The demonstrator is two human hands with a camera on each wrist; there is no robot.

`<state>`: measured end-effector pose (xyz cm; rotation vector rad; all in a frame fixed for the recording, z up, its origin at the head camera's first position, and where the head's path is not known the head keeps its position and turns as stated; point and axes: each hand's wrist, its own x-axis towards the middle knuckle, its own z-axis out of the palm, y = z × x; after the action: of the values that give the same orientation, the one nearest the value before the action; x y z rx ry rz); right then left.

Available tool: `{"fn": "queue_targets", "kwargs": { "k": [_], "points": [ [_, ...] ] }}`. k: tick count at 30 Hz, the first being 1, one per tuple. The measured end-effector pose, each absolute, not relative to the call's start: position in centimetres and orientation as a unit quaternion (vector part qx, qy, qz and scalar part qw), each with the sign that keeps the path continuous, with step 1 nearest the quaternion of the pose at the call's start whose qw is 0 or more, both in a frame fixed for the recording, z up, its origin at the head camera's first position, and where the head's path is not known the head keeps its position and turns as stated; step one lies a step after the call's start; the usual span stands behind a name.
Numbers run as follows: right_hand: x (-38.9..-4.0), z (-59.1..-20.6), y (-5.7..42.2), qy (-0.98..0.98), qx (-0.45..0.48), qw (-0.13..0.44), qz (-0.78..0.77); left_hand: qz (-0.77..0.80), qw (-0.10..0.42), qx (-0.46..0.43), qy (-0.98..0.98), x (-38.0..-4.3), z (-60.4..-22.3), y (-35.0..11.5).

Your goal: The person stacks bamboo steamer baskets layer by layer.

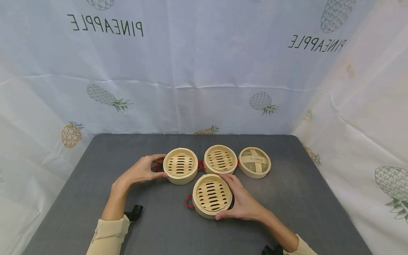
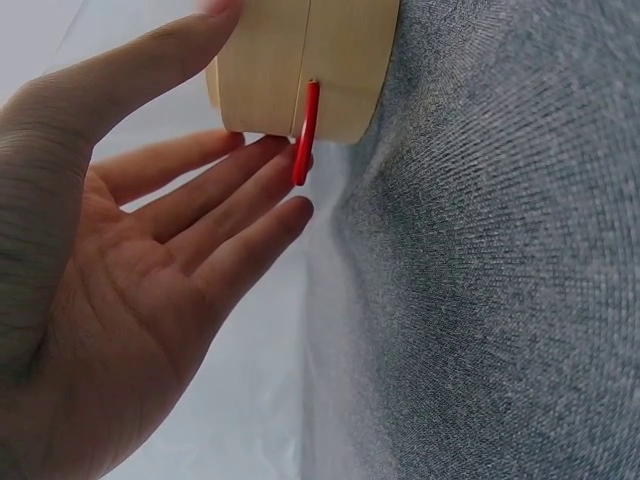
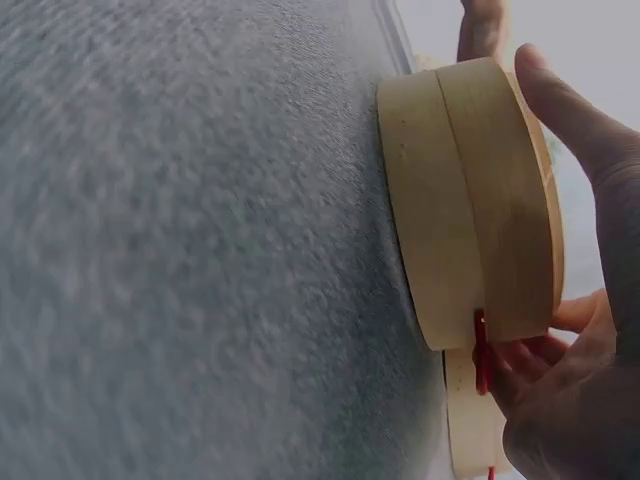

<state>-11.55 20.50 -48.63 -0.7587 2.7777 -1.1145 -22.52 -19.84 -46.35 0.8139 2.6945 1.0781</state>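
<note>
At the left of the back row is a round bamboo steamer basket (image 1: 180, 179) with a slatted floor. My left hand (image 1: 143, 170) is at its left side, thumb and fingertips touching the wall, fingers nearly straight; a red loop handle (image 2: 307, 135) hangs beside the fingers. Closer to me, a second steamer basket (image 1: 213, 196) stands on the table, where my right hand (image 1: 245, 204) grips its right side between thumb and fingers. Its red loop (image 1: 189, 202) sticks out to the left. In the right wrist view, the fingertips are partly hidden behind this basket.
Behind the front basket stands a third steamer basket (image 1: 220, 159). To its right lies a woven steamer lid (image 1: 255, 163) with crossed bands. The dark grey table (image 1: 165, 226) ends against a white pineapple-print cloth (image 1: 204, 106) at the back and sides.
</note>
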Motion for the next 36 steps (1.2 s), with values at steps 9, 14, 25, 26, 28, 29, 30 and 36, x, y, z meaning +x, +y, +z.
{"fn": "queue_targets", "kwargs": {
  "k": [9, 14, 25, 26, 28, 29, 30, 36],
  "points": [
    [-11.5, -49.0, 19.5, 0.902, -0.229, 0.016, -0.365, 0.356, 0.064, 0.271, 0.892, -22.4, -46.0, -19.7],
    [-11.3, -49.2, 19.0, 0.904, -0.212, 0.028, -0.37, 0.35, 0.065, 0.273, 0.894, -22.5, -45.9, -19.7],
    [-11.2, -49.4, 18.4, 0.899, -0.204, 0.048, -0.383, 0.347, 0.057, 0.274, 0.895, -22.3, -46.2, -19.9],
    [-11.2, -49.4, 18.4, 0.899, -0.204, 0.047, -0.384, 0.348, 0.056, 0.274, 0.895, -22.3, -46.2, -19.9],
    [-11.1, -49.5, 18.4, 0.9, -0.203, 0.04, -0.383, 0.349, 0.056, 0.273, 0.895, -22.2, -46.2, -19.8],
    [-11.1, -49.5, 18.3, 0.9, -0.202, 0.035, -0.384, 0.35, 0.056, 0.273, 0.894, -22.2, -46.2, -19.8],
    [-11.0, -49.6, 18.3, 0.901, -0.2, 0.029, -0.383, 0.351, 0.056, 0.273, 0.894, -22.2, -46.2, -19.8],
    [-10.8, -49.5, 18.2, 0.903, -0.204, -0.016, -0.379, 0.351, 0.061, 0.271, 0.894, -22.3, -46.1, -19.7]
  ]
}}
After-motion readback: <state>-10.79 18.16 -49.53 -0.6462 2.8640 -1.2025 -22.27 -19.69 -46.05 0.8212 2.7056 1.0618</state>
